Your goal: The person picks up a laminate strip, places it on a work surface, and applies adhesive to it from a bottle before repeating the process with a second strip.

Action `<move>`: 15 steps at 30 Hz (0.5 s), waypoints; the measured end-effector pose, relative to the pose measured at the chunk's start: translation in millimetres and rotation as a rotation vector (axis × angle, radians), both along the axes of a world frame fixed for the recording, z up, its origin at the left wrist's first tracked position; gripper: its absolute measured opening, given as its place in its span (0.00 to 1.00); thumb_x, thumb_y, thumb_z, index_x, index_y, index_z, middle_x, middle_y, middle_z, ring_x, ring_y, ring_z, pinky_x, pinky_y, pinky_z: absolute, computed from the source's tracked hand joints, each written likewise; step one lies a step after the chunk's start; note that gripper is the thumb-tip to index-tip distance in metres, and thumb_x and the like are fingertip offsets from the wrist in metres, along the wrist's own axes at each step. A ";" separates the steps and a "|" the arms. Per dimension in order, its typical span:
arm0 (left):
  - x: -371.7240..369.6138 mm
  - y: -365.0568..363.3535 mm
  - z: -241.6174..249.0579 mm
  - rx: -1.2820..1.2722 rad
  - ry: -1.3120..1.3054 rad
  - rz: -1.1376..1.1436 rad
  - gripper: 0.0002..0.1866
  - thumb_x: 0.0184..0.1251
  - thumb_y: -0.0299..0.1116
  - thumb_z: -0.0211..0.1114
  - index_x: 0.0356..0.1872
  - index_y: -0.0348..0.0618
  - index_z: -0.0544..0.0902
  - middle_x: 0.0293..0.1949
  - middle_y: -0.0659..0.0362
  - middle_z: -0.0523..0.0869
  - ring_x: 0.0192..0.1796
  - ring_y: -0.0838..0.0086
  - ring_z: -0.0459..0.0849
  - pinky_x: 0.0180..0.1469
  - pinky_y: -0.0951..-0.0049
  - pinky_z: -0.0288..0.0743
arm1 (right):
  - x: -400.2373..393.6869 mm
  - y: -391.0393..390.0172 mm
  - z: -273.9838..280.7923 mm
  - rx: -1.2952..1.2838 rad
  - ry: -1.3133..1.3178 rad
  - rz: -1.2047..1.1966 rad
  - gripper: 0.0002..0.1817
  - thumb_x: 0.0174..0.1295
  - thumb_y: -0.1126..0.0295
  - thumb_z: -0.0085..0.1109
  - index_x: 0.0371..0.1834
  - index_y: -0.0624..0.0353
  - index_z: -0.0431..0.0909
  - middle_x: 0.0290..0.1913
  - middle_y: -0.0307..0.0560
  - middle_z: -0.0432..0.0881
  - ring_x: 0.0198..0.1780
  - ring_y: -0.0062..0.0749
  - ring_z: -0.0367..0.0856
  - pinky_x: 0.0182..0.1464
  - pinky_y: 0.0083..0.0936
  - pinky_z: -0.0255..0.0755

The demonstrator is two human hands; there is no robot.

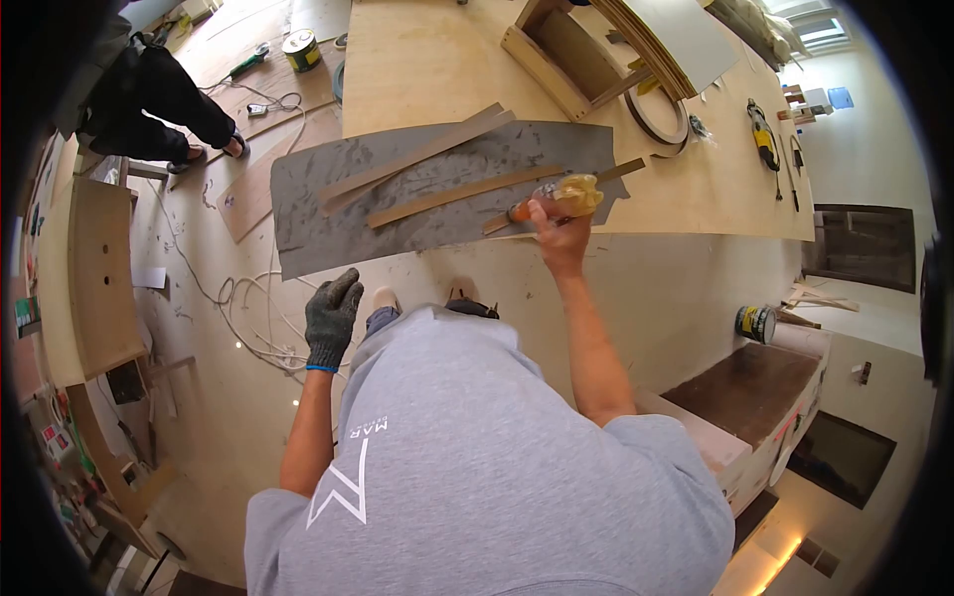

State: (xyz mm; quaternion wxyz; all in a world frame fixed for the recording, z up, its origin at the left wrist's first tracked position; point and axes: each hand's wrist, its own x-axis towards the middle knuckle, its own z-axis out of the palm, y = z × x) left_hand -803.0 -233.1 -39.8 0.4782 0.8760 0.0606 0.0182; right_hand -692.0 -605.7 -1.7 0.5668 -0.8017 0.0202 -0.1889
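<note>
My right hand (562,236) is bare and wrapped round a plastic bottle (566,198) with amber contents and a crumpled yellowish end. The bottle is tilted over a grey sheet (298,214) with dark smears. Beneath it lies a narrow brown strip (621,170), partly hidden by the bottle. Another strip (467,195) and a pair of overlapping strips (417,159) rest on the sheet farther left. In a dark work glove, my left hand (333,313) hangs off the sheet's near edge, fingers loosely bent and nothing visible in them.
The sheet lies on a plywood worktable (427,70). A wooden frame (566,60), a tape-like roll (658,114) and a yellow-black tool (763,139) are on it. Cables (234,298) trail across the floor at left. A person (164,94) stands at upper left.
</note>
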 end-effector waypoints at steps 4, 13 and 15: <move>-0.5 1.1 -3.4 -0.009 -0.030 0.016 0.15 0.67 0.31 0.71 0.54 0.42 0.88 0.39 0.51 0.89 0.41 0.65 0.89 0.45 0.67 0.81 | -13.9 14.3 -13.3 -0.163 -0.047 0.048 0.14 0.56 0.71 0.76 0.42 0.61 0.82 0.40 0.42 0.87 0.40 0.29 0.85 0.51 0.29 0.76; -2.9 -0.3 -2.2 -0.047 0.011 0.027 0.15 0.67 0.31 0.71 0.54 0.42 0.88 0.40 0.51 0.90 0.40 0.64 0.89 0.45 0.67 0.81 | -17.3 30.6 16.7 0.192 -0.004 0.044 0.12 0.58 0.72 0.76 0.41 0.62 0.82 0.39 0.42 0.86 0.42 0.27 0.85 0.48 0.24 0.78; -1.8 0.3 -1.1 -0.055 0.011 0.031 0.15 0.67 0.31 0.71 0.54 0.42 0.88 0.39 0.51 0.90 0.40 0.64 0.89 0.45 0.66 0.81 | -6.4 6.5 23.1 0.176 -0.041 0.007 0.15 0.59 0.74 0.75 0.45 0.62 0.79 0.39 0.41 0.86 0.43 0.26 0.84 0.48 0.23 0.78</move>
